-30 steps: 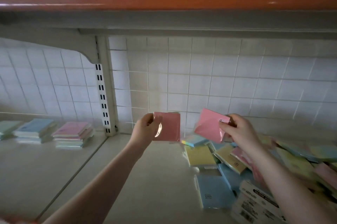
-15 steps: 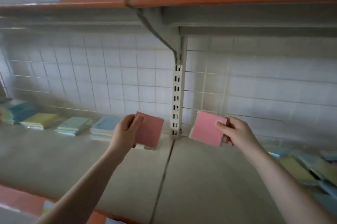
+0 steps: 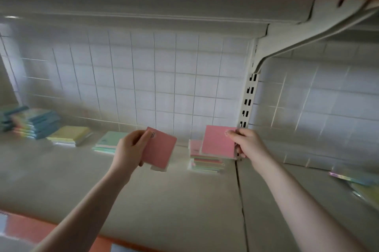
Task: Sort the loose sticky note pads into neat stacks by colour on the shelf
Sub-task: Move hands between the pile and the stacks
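From the head view we see two square pink pads, flat-faced and thin. Our left hand grips one pink pad above the shelf; our right hand pinches the other pink pad just over the pink-topped stack. We count four stacks along the back: blue stack, yellow stack, green stack, and the pink-topped one.

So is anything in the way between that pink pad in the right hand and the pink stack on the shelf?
Nothing visible. The right hand holds its pink pad just above the pink-topped stack, with only open air between them.
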Demonstrator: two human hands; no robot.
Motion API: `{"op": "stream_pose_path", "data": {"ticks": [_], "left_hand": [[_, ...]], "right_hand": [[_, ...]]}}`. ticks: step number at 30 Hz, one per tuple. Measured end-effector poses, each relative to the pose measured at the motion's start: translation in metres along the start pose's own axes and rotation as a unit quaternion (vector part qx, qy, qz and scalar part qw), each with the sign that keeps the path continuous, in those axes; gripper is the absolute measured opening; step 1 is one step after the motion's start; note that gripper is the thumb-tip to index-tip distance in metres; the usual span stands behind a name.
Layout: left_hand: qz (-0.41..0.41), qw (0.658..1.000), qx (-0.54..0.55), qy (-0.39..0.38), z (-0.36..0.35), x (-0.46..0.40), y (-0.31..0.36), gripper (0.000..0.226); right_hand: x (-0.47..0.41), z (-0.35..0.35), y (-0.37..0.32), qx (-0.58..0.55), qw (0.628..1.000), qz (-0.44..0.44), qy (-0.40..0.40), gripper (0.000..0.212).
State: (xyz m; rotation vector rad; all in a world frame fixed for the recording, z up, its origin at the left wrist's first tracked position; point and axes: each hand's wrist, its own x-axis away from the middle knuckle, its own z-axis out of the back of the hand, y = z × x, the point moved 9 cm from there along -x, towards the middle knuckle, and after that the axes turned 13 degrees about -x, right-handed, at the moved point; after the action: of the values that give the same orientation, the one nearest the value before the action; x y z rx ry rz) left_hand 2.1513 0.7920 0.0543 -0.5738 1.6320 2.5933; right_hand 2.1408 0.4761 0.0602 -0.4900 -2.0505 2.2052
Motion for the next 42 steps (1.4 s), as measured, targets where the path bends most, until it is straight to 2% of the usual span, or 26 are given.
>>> {"op": "stream_pose_path", "data": {"ticks": [4,8,11,19,22,24,32,38,42], "left_hand": [[0.005,1.0,0.002,-0.011,0.005,0.001,-0.012,0.018],[0.011,1.0,0.007,-0.019,0.01,-0.001,-0.022,0.016],[0.017,0.999,0.013,-0.024,0.01,-0.002,-0.026,0.015],[0.021,0.999,0.017,-0.04,0.007,-0.001,-0.026,0.014],[0.017,0.998,0.005,-0.055,0.001,-0.003,-0.021,0.014],[0.01,0.997,-0.005,-0.07,-0.006,-0.005,-0.013,0.015],[-0.054,0.983,-0.038,-0.169,-0.066,-0.024,0.047,0.02],[-0.08,0.96,-0.101,-0.249,-0.129,-0.041,0.073,0.022],[-0.111,0.934,-0.147,-0.305,-0.157,-0.046,0.078,0.022]], "right_hand": [[-0.008,-0.021,0.006,0.018,1.0,-0.015,-0.007,0.014],[-0.021,-0.03,0.018,0.071,0.997,-0.02,0.01,0.034],[-0.029,-0.032,0.023,0.119,0.993,-0.013,0.022,0.041],[-0.033,-0.035,0.029,0.29,0.956,-0.007,0.051,0.023],[-0.033,-0.035,0.033,0.284,0.957,-0.003,0.056,0.017],[-0.028,-0.031,0.028,0.257,0.964,0.012,0.069,0.022],[-0.003,0.031,0.009,0.255,0.96,0.079,0.082,0.015],[0.012,0.107,0.023,0.277,0.953,0.036,0.12,0.016],[0.023,0.14,0.032,0.26,0.956,0.012,0.136,0.008]]}}
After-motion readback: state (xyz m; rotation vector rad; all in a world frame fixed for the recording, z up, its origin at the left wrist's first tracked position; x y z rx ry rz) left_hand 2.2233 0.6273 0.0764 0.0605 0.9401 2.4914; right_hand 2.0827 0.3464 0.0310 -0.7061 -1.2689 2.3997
